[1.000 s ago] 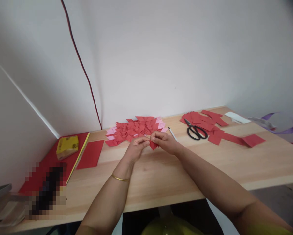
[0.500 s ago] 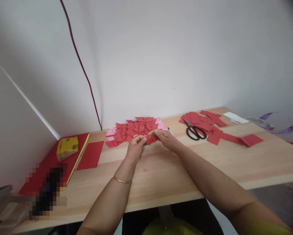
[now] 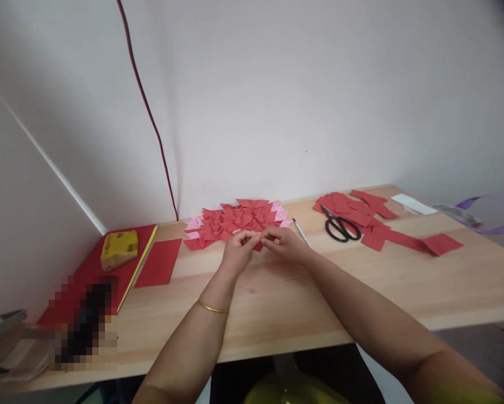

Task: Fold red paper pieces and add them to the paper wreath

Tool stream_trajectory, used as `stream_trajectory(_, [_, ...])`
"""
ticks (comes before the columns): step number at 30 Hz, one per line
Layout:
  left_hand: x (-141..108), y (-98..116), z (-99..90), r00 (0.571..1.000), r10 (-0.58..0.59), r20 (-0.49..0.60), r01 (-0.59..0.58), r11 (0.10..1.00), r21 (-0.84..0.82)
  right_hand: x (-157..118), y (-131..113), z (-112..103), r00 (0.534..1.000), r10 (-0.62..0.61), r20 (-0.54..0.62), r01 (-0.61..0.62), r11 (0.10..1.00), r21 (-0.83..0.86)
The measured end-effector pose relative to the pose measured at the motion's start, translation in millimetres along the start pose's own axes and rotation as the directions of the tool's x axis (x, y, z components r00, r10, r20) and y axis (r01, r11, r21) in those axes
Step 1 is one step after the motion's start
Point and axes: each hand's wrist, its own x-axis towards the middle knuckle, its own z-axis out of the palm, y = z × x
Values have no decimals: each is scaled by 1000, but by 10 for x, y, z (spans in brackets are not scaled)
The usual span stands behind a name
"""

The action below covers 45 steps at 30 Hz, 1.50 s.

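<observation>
Both hands meet above the wooden table, just in front of a heap of folded red paper pieces (image 3: 235,219) edged with pink ones. My left hand (image 3: 237,251) is closed in a pinch, with a gold bangle on its wrist. Facing it, my right hand (image 3: 283,242) is closed too, thumb and forefinger pressed together. Between the fingertips is a small red paper piece (image 3: 258,246), mostly hidden by the fingers. To the right of my right hand lies a pen (image 3: 302,232) with a white barrel.
Black-handled scissors (image 3: 342,229) rest against loose red paper rectangles (image 3: 352,207) on the right. At the left are a red sheet (image 3: 159,262), a yellow packet (image 3: 119,250) and a larger red board (image 3: 77,289). A dark cord (image 3: 151,115) hangs down the wall.
My right hand's fingers have curled in and come down to a pinch beside my left fingertips. The whole view has shifted slightly, and more of the pen shows.
</observation>
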Motion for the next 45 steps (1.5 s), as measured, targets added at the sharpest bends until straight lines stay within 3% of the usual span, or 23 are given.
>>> stream_trajectory(4, [-15, 6, 17, 999, 49, 8, -49, 995, 85, -4, -42, 24, 998, -61, 23, 61, 998, 18])
stream_trajectory(9, [-17, -22, 80, 996, -90, 16, 91, 966, -241, 11, -73, -18, 996, -11, 88, 0, 992, 128])
stream_trajectory(12, [-5, -28, 84, 990, -128, 58, 141, 931, -337, 14, -47, -20, 991, 42, 129, -67, 978, 195])
stream_trajectory(15, [13, -18, 40, 983, -175, 58, 183, 891, -415, 17, 1, -2, 993, 109, 47, -116, 971, 209])
stream_trajectory(18, [27, -16, -16, 933, -343, 105, 346, 783, -517, 26, 41, -1, 985, 145, -99, -116, 962, 247])
stream_trajectory(21, [23, -34, -47, 852, -473, 223, 512, 667, -541, 34, 51, -26, 979, 145, -140, -103, 958, 266])
stream_trajectory(23, [9, -42, -50, 835, -477, 274, 542, 627, -560, 35, 41, -42, 985, 132, -113, -97, 958, 271])
stream_trajectory(26, [-16, -23, -41, 843, -434, 319, 534, 601, -595, 29, 29, -50, 993, 104, -51, -84, 949, 302])
stream_trajectory(29, [-29, 5, -22, 858, -416, 302, 510, 621, -595, 27, 55, -38, 990, 133, -44, -110, 931, 348])
stream_trajectory(32, [-25, 3, 4, 907, -391, 156, 403, 703, -586, 31, 114, -18, 974, 214, -70, -158, 874, 459])
stream_trajectory(35, [-15, -21, 30, 938, -347, 22, 295, 761, -577, 32, 139, -1, 967, 254, -13, -208, 820, 533])
stream_trajectory(39, [-17, -37, 59, 939, -343, -7, 282, 782, -556, 25, 78, 15, 970, 230, 74, -240, 880, 410])
stream_trajectory(45, [-30, -73, 85, 963, -269, -25, 235, 878, -416, 29, 43, 12, 979, 203, 32, -204, 945, 257])
